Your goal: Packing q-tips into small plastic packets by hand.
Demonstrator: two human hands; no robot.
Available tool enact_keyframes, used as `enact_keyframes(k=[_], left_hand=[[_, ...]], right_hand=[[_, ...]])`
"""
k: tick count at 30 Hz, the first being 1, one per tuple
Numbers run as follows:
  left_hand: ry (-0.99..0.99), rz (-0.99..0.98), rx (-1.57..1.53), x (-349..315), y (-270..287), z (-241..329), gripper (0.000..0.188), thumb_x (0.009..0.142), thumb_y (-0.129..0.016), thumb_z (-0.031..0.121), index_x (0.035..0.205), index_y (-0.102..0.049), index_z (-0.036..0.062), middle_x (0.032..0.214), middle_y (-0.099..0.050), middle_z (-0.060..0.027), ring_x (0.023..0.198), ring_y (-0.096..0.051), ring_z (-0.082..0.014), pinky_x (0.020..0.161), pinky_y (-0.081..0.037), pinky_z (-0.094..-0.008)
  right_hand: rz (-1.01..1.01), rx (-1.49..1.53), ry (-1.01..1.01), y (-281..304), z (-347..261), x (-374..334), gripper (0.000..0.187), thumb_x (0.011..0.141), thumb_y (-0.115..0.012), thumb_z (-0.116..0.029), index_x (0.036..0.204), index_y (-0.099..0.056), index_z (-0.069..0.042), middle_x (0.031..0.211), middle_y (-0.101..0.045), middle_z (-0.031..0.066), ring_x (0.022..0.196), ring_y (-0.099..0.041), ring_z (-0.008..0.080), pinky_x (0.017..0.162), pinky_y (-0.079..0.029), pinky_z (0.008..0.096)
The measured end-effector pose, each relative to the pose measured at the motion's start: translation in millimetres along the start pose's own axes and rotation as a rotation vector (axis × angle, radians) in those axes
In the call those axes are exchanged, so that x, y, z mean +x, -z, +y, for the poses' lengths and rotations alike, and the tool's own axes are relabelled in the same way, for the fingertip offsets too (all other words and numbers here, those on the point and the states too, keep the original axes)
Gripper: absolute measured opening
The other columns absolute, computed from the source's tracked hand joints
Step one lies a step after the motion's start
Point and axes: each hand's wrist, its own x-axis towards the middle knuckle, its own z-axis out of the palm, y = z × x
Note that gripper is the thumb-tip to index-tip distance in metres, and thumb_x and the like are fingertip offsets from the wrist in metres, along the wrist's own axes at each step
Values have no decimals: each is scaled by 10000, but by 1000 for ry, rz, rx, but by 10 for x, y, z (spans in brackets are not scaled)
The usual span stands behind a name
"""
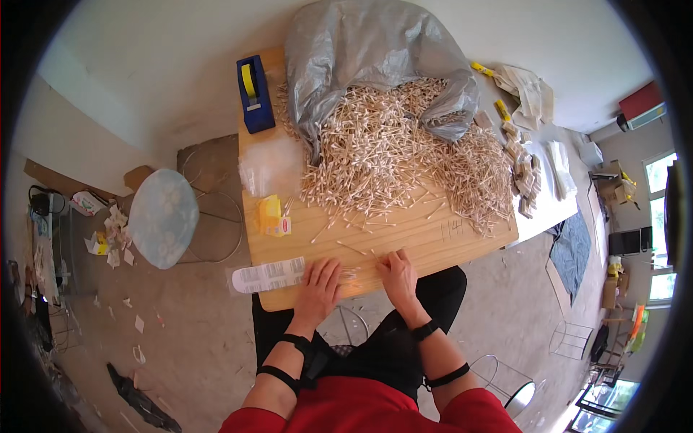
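A printed white card (268,276) with a rounded end lies along the table's near edge, apparently in clear plastic. Across its right part rests my left hand (320,287), fingers laid flat. Just right of that hand the clear wrapping (350,276) shows, with a few thin sticks that look like cotton swabs. My right hand (397,280) is closed with fingers curled together at the table edge, by the wrapping's right end; whatever it pinches is hidden. Beyond both hands spreads a big heap of cotton swabs (368,144), spilling from a grey plastic bag (382,43).
On the table's left stand a blue tape dispenser (256,94), a stack of clear plastic bags (273,164) and yellow labels (271,216). Bundled swabs (527,173) lie on a white surface at right. A round stool (164,219) stands left; paper scraps litter the floor.
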Motion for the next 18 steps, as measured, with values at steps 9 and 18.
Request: enact_keyframes(k=[9,18], left_hand=[[6,20,31,10,18,18,564,851,-643,193,1371,-496,32,1429,-461,-91,1360,-400,-281,1177,-274,-493],[3,-19,93,16,0,16,605,872,-626,219,1420,-456,26,1500,-416,-99,1415,-351,-290,1204,-219,-520]], right_hand=[[70,208,319,-189,-263,360,127,787,-711,-134,867,-640,-65,885,-595,114,876,-610,346,702,-513,442],[73,181,460,-392,-242,200,100,821,-668,-91,919,-661,-70,932,-608,112,940,-599,342,734,-515,436]])
